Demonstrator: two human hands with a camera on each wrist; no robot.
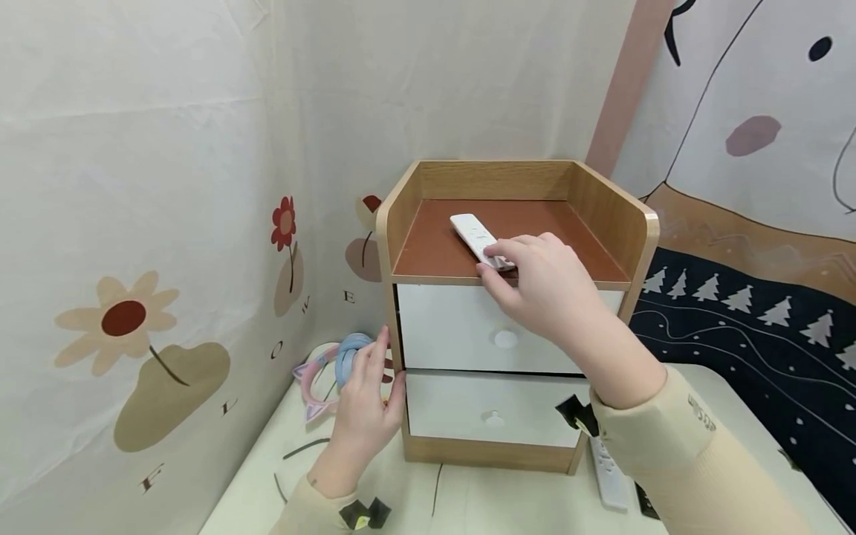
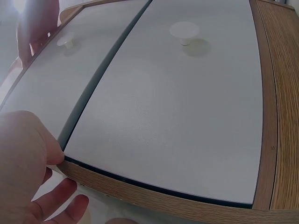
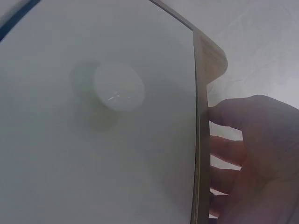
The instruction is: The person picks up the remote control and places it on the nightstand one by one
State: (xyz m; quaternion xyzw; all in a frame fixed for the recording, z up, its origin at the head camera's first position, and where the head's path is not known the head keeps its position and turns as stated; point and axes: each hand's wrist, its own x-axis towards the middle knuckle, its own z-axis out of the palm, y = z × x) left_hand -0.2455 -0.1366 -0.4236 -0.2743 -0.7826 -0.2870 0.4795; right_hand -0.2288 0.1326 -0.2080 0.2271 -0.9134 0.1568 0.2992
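The white remote [image 1: 468,229] lies on the brown floor of the top tray [image 1: 535,223], slanting across it with its near end by the front edge; it looks light and stiff, a hard plastic shell that should not bend under a pinch. Its smooth faces could slide a little between dry fingertips, and a drop might crack or scuff it, so the narrow long sides seem the best hold, nearer the middle for balance than at one end. It is slim and elongated, white with faint pale markings on its upper face, too small to read. The right hand [image 1: 551,286] reaches over the tray's front edge, its thumb and index finger bent about the remote's near end and, as far as the head view shows, gripping it; the right wrist view hides that contact. The tray tops a wood-edged cabinet [image 1: 487,455], with a white upper drawer [image 1: 448,319] and a lower drawer [image 1: 448,409], each bearing a round knob. The left hand [image 1: 364,405] rests against the cabinet's left side, fingers extended, thumb at the front edge. Beyond it, on the pale tabletop [image 1: 394,498], sit pink-and-blue headphones [image 1: 351,355]; near the cabinet's right side lies another white handheld device [image 1: 610,479], partly covered by the right sleeve [image 1: 675,438].
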